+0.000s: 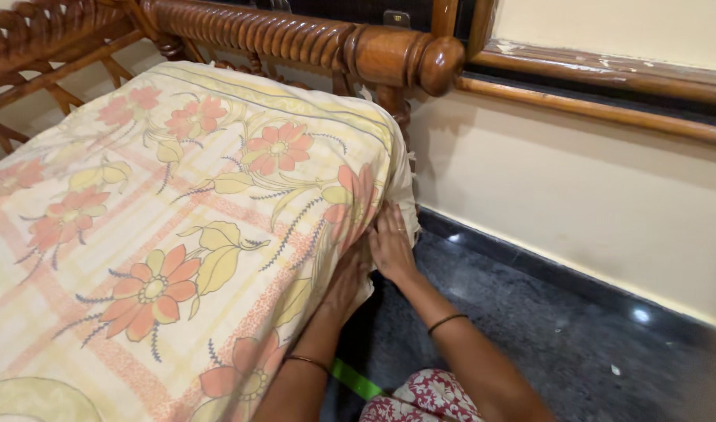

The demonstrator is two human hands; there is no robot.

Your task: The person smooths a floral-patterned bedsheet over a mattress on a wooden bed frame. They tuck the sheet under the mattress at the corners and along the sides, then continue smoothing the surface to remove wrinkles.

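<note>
- Bedsheet: pale yellow cloth with orange-red flowers, green leaves and pink bands. It covers the mattress top and hangs over the corner nearest the wall.
- Left hand: pressed against the hanging side of the sheet, just below the mattress corner. Fingers point upward and appear partly tucked into the cloth folds; cannot tell whether they pinch the fabric or only press it. Thin dark bangle on the wrist.
- Right hand: laid flat on the sheet at the same corner, fingers extended and spread upward, palm against the cloth, not clenched. It is just beside the left hand, touching or nearly so. Dark bangle on the forearm.
- Bed frame: carved brown wood with a twisted rail ending in a rounded knob, running along the far edge of the mattress.
- Wall: cream, with a wooden ledge above.
- Floor: dark polished stone, reflecting light spots.
- Green strip lies on the floor between the forearms.
</note>
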